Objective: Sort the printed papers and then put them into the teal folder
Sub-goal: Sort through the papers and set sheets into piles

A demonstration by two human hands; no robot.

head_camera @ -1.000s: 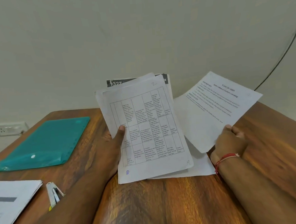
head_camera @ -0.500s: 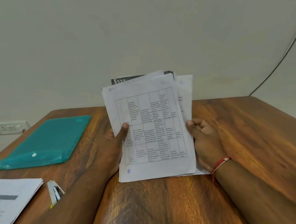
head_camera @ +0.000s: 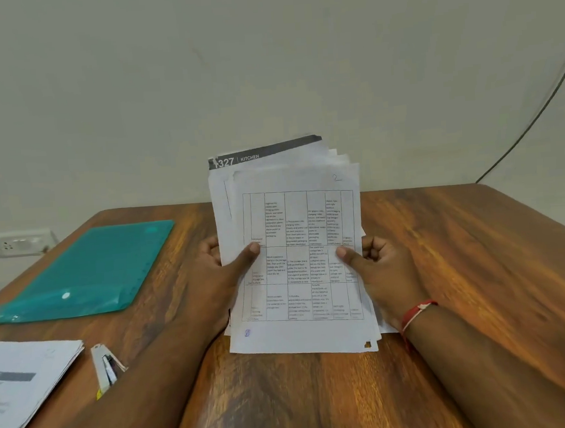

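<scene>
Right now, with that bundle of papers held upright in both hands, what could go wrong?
1. The papers are uneven, top edges fanned out; held only at the sides by the left hand and right hand, sheets could slip out of order.
2. The folder lies off to the left on the table; reaching it likely frees one hand, and the bundle could spill.

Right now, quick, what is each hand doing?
Left hand: closed, holding the papers by their left edge, thumb in front.
Right hand: closed, holding the same papers by their right edge.
</scene>
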